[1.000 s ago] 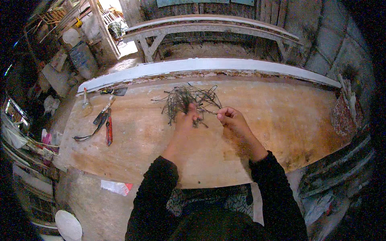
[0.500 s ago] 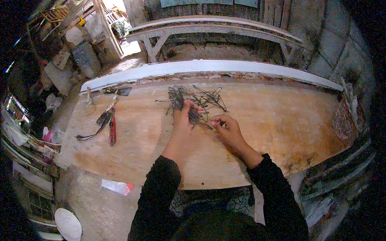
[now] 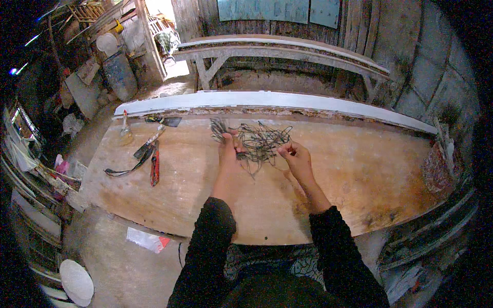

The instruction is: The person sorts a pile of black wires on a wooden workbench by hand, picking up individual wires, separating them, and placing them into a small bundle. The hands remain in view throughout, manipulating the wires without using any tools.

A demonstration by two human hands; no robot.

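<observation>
A tangle of thin dark cord [image 3: 262, 141] spreads between my two hands, above the far middle of the wooden tabletop [image 3: 370, 169]. My left hand [image 3: 229, 143] is closed round one bunch of it, and loose ends stick out beyond the fingers to the left. On the right side of the tangle, my right hand [image 3: 297, 154] pinches at its edge with thumb and forefinger. The strand between those fingertips is too small to see clearly. A few loops hang down below the tangle.
Red-handled pliers [image 3: 155, 167], a dark strap [image 3: 128, 170] and a putty knife [image 3: 172, 122] lie at the table's left, near a small bottle [image 3: 126, 128]. A long white-faced board [image 3: 287, 101] runs along the far edge. A patterned bag [image 3: 436, 167] stands at the right end.
The cord tangle is more spread out between my hands. My right hand has shifted right and away from me, and the whole view has tilted slightly upward.
</observation>
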